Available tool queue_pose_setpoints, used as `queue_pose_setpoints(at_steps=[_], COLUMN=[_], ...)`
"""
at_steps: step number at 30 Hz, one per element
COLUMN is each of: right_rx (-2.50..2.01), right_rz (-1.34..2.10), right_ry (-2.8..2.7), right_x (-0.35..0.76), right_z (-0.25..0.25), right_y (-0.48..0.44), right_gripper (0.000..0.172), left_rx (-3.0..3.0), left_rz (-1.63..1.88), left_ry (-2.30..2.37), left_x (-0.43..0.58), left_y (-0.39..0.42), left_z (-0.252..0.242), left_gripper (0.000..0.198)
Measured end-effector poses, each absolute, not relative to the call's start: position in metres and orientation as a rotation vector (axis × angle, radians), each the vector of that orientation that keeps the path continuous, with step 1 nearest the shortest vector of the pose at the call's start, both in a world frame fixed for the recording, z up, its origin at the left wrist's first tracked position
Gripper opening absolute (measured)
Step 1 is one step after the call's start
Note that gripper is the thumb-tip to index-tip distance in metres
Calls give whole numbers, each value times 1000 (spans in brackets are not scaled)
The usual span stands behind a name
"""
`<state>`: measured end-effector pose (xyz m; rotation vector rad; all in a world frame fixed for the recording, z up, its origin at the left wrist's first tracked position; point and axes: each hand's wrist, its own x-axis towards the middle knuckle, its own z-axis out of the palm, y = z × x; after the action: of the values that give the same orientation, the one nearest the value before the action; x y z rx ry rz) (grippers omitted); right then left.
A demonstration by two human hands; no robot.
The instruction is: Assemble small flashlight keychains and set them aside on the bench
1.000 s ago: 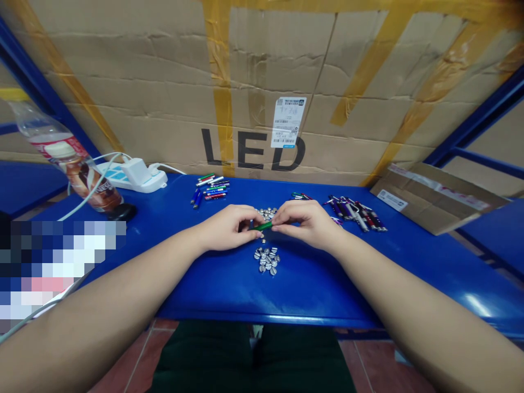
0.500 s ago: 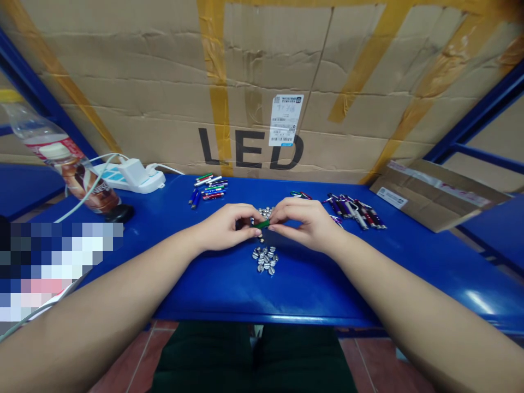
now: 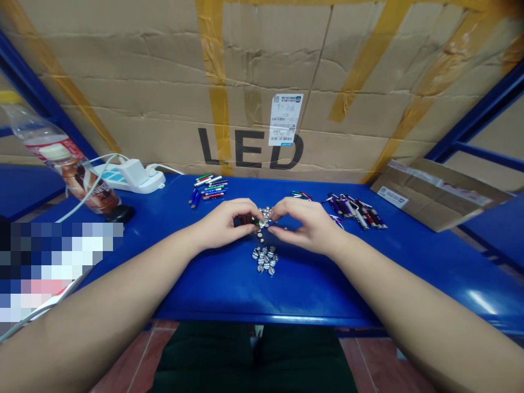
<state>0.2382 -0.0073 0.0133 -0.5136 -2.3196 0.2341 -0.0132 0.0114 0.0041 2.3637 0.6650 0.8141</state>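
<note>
Head view: we are looking down at our left hand (image 3: 223, 225) pinching a green tube (image 3: 256, 221) between thumb and fingers, the tube mostly hidden by the fingertips, with a silver cap (image 3: 262, 223) sitting right at its tip, though we cannot tell whether the cap is seated on it. Our right hand (image 3: 305, 225) is hanging narrowly open just beside that tip, its fingertips (image 3: 273, 216) curving in toward the cap without clearly gripping anything. Both hands are meeting over the middle of the counter (image 3: 266, 315), seemingly so that such small parts stay under close control. An upper pile of caps (image 3: 267, 214) is lying right beneath the fingertips and a lower pile (image 3: 266, 260) is sitting just nearer us, both between the forearms, where either hand can reach them with little travel. Farther out, colored tubes (image 3: 208, 188) are lying bunched to the left and dark pens (image 3: 354, 213) to the right, kept apart, it seems, so the kinds do not mix. Along the far side, a power strip (image 3: 131, 177), a bottle (image 3: 65, 169) and a flat carton (image 3: 434, 196) are resting beneath a taped cardboard box (image 3: 266, 54).
</note>
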Motion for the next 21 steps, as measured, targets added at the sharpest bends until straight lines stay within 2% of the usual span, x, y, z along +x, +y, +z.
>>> queue_pose_setpoints(at_steps=[5,15,21], right_rx=[-597,-1069,-1132], right_rz=[165,237,313], right_ry=[-2348,-2619,-2770], right_x=[252,272,262], right_z=[24,27,21], right_y=[-5,3,5], right_gripper=[8,10,16], left_rx=[2360,2067,2193], left_rz=[781,822,825], left_ry=[719,841,824], left_x=[-15,-16,-16], left_y=[11,11,12], left_z=[4,-2,0], left_gripper=[14,40,27])
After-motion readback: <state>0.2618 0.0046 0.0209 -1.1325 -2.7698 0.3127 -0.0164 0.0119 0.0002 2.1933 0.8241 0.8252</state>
